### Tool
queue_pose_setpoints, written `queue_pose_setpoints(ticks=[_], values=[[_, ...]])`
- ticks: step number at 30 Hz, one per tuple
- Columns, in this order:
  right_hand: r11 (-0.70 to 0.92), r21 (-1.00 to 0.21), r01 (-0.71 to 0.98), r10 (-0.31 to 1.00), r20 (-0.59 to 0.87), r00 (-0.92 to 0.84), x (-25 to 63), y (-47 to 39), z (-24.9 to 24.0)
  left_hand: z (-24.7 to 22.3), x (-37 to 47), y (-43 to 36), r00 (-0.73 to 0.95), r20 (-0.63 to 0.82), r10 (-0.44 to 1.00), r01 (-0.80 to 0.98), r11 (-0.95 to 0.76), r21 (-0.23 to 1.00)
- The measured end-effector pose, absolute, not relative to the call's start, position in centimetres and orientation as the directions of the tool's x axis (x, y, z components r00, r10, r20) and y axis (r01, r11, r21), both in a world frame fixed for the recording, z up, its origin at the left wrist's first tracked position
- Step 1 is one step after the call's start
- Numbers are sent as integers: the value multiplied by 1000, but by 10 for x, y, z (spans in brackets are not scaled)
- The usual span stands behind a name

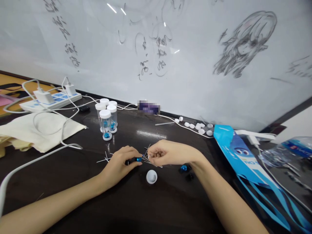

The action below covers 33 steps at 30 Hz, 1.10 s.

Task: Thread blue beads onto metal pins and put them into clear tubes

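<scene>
My left hand (pixel 122 162) grips a small black and blue part (pixel 138 159) between thumb and fingers, low over the dark table. My right hand (pixel 165 152) is beside it, its fingertips pinched at thin metal rods (pixel 146 158); whatever lies inside the pinch is too small to name. More thin white rods (pixel 106 158) lie crossed left of my left hand. Just in front of both hands stands a small white cap (pixel 151 176) with tiny pieces inside. Another blue and black part (pixel 183 167) rests on the table below my right wrist.
Clear tubes with white lids (pixel 105 125) stand at the back left. White caps (pixel 201 131) lie along the whiteboard (pixel 190 65). A power strip (pixel 56 100) with cables and a cream cloth (pixel 41 130) are on the left, a blue bag (pixel 240 152) on the right.
</scene>
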State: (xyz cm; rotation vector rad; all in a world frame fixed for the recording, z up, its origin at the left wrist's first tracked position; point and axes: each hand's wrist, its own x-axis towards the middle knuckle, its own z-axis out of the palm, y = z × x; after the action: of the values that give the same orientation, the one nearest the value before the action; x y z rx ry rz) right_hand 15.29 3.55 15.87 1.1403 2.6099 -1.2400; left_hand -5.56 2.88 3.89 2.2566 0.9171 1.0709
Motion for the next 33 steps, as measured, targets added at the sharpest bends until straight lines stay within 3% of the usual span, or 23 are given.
queue_pose_setpoints(ticks=[33], values=[[368, -715, 594, 552, -346, -759, 148, 36, 156, 39, -56, 29, 503, 484, 716, 373, -685, 625]])
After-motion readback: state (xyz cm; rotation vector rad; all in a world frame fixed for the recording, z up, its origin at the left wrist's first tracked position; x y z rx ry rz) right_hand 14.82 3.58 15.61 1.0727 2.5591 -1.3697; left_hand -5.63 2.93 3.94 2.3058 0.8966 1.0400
